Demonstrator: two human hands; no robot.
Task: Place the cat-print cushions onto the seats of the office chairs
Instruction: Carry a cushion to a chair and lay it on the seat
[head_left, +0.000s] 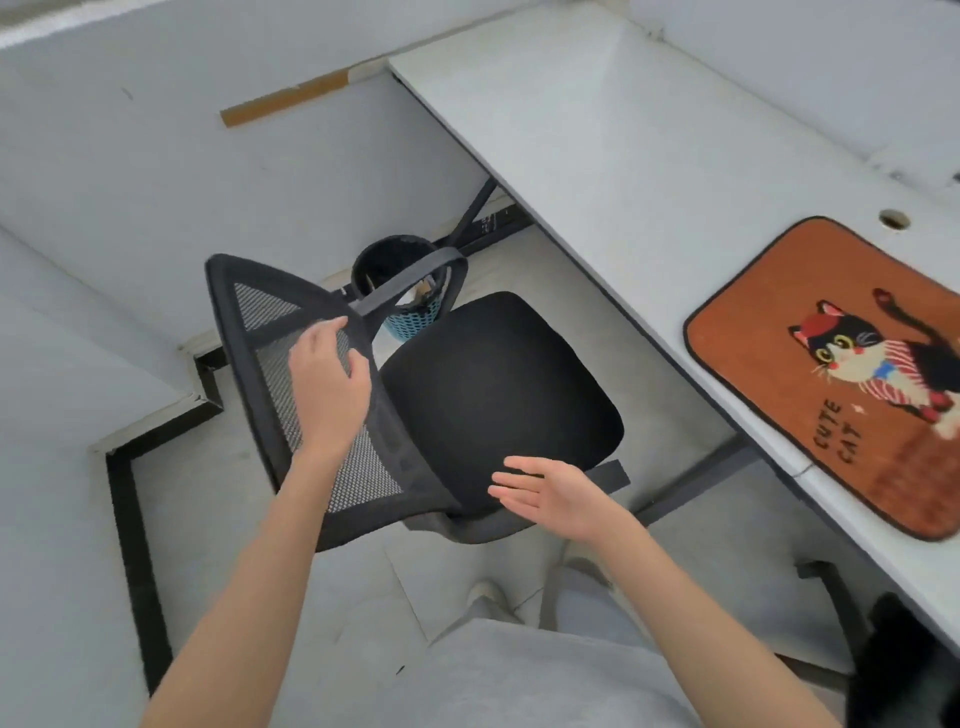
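Note:
A black office chair with a bare seat (498, 384) and a mesh backrest (275, 364) stands in front of me, turned sideways to the desk. My left hand (330, 384) grips the top edge of the backrest, fingers curled over its rim. With flat, straight fingers, my right hand (545, 493) hovers at the near edge of the seat and holds nothing. An orange cat-print cushion (831, 374) reading "CUTE CAT" lies flat on the white desk (597, 156) to the right, apart from both hands.
A dark waste bin with a blue mesh base (400, 291) stands on the floor behind the chair, under the desk's corner. Part of a second black chair (893, 660) shows at the lower right. White walls close off the left side.

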